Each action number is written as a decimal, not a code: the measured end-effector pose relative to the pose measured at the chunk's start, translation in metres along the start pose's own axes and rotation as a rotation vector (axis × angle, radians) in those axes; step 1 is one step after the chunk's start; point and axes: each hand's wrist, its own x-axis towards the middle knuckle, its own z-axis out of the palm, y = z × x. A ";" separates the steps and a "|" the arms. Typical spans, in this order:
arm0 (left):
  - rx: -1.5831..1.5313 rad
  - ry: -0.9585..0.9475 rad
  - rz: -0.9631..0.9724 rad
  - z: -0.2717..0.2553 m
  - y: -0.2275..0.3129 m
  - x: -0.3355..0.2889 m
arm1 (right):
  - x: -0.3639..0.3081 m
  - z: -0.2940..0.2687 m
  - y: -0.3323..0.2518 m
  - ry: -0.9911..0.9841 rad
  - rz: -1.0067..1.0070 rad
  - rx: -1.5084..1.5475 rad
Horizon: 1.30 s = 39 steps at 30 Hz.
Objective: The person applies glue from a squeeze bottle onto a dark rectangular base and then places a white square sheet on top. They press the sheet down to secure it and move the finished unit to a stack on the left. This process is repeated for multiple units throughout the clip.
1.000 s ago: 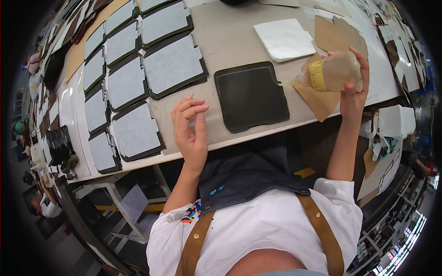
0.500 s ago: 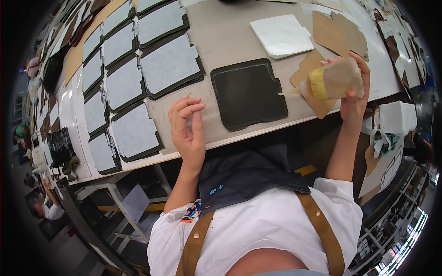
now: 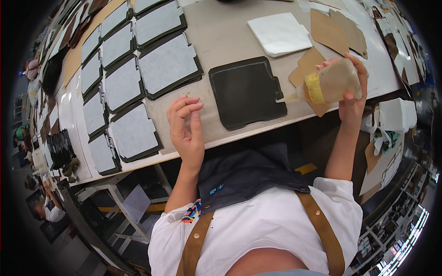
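A dark, flat panel (image 3: 246, 94) with a notched right side lies on the table, pale lines along its far and right edges. My right hand (image 3: 357, 89) is wrapped round a cloudy squeeze bottle (image 3: 334, 83) with a yellow band. The bottle is tipped sideways, and its thin nozzle points left at the panel's right edge; whether the tip touches cannot be told. Left of the panel hovers my left hand (image 3: 187, 126), empty, its fingers loosely bent and apart. Farther left, stacks of dark pieces topped with pale grey sheets (image 3: 168, 64) stand in rows.
White sheets (image 3: 278, 34) lie beyond the panel. Brown card pieces (image 3: 329, 32) spread at the far right, one partly under the bottle. The table's front edge (image 3: 258, 131) runs close to my apron. A bundle of black strips (image 3: 60, 147) sits at the far left.
The bottle has turned slightly in my right hand, and its nozzle has shifted a little nearer to me along the panel's right edge. My left hand is almost still.
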 end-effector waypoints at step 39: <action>-0.008 0.002 0.054 -0.001 -0.002 -0.001 | -0.126 0.081 -0.001 0.444 -0.316 -0.124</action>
